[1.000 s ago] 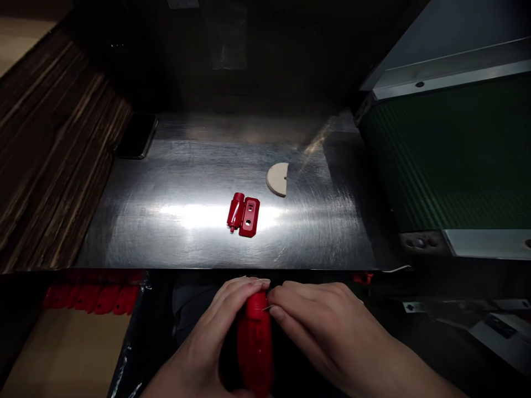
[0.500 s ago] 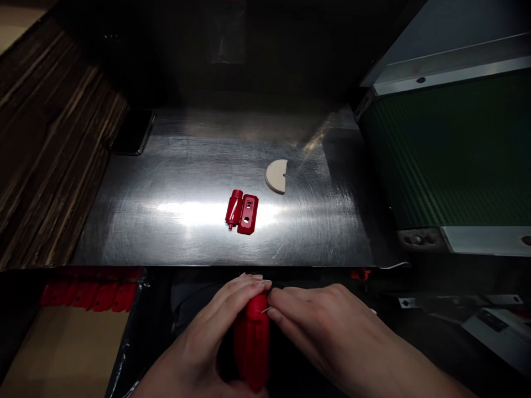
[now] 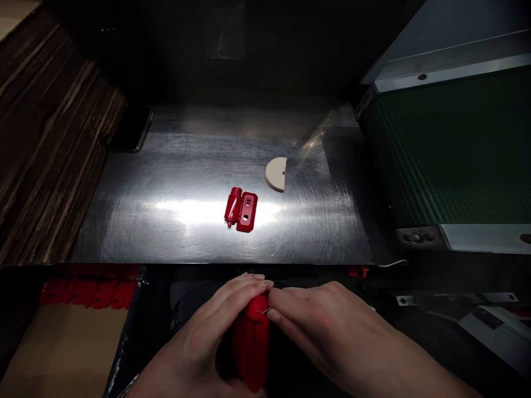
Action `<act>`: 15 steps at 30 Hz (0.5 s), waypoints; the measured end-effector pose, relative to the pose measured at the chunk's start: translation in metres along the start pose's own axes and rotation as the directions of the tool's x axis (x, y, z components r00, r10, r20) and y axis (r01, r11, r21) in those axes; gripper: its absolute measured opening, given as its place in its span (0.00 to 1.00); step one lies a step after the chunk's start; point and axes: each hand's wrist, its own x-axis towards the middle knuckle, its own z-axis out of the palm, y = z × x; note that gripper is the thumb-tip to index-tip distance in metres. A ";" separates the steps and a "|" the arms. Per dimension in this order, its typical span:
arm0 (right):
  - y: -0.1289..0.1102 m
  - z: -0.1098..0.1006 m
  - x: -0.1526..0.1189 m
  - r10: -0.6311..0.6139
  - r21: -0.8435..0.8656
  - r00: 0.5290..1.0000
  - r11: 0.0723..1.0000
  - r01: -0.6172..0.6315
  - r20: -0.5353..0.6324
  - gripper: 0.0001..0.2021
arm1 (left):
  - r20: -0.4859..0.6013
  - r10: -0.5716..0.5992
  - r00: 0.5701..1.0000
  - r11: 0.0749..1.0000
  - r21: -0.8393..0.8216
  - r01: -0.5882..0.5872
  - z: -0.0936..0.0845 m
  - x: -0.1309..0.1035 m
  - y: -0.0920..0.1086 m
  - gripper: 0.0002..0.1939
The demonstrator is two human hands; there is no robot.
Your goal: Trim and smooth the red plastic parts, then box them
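Note:
Below the front edge of the metal table, my left hand (image 3: 207, 337) is wrapped round a red plastic part (image 3: 251, 348), fingers over its top and thumb low behind it. My right hand (image 3: 327, 326) pinches a thin metallic piece (image 3: 265, 311) against the upper right side of that part; most of the piece is hidden by the fingers. On the table lies a red hinge-like part (image 3: 240, 210) with a cylinder and a flat plate. Behind it rests a cream half-disc (image 3: 276, 174) with a small notch in its straight edge.
The metal table (image 3: 136, 221) holds a dark phone (image 3: 131, 129) at its back left. Stacked cardboard (image 3: 50, 138) stands left. Red parts (image 3: 91, 290) sit in a box at lower left. A green conveyor belt (image 3: 456, 149) is at right.
The view has tilted slightly, so the table and its objects appear a little higher. Both hands keep the same hold on the red part and the thin piece.

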 end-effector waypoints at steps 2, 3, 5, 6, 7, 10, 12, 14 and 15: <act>0.001 0.000 0.000 0.001 -0.005 1.000 1.000 -0.001 0.006 0.16 | 0.000 0.003 1.000 1.000 0.002 -0.003 0.000 -0.001 -0.001 0.60; 0.002 0.000 0.000 0.008 0.000 1.000 1.000 -0.008 0.013 0.16 | 0.003 0.009 1.000 1.000 0.001 -0.009 0.000 -0.001 -0.001 0.60; 0.004 0.000 0.001 0.018 0.014 0.999 1.000 -0.018 0.034 0.17 | 0.006 0.012 1.000 1.000 -0.001 -0.012 0.000 -0.001 -0.002 0.60; 0.005 0.000 0.001 0.022 0.020 0.999 1.000 -0.022 0.042 0.17 | 0.008 0.014 1.000 1.000 -0.003 -0.014 0.000 -0.001 -0.002 0.60; 0.005 0.000 0.001 0.022 0.025 0.998 0.999 -0.024 0.051 0.17 | 0.010 0.013 1.000 1.000 -0.004 -0.013 0.000 -0.001 -0.003 0.60; 0.006 0.000 0.002 0.028 0.020 0.998 0.999 -0.029 0.064 0.17 | 0.021 0.017 1.000 1.000 -0.002 -0.017 -0.001 0.000 -0.003 0.60; 0.005 0.000 0.002 0.032 0.021 0.997 0.999 -0.033 0.070 0.17 | 0.026 0.014 1.000 1.000 0.011 -0.014 -0.002 0.000 -0.003 0.59; 0.004 -0.001 0.002 0.041 0.024 0.996 0.999 -0.043 0.084 0.17 | 0.031 0.015 0.999 1.000 0.017 -0.015 -0.004 0.001 -0.003 0.59; 0.004 -0.001 0.002 0.048 0.026 0.995 0.998 -0.050 0.090 0.17 | 0.033 0.015 0.999 1.000 0.017 -0.016 -0.004 0.001 -0.003 0.59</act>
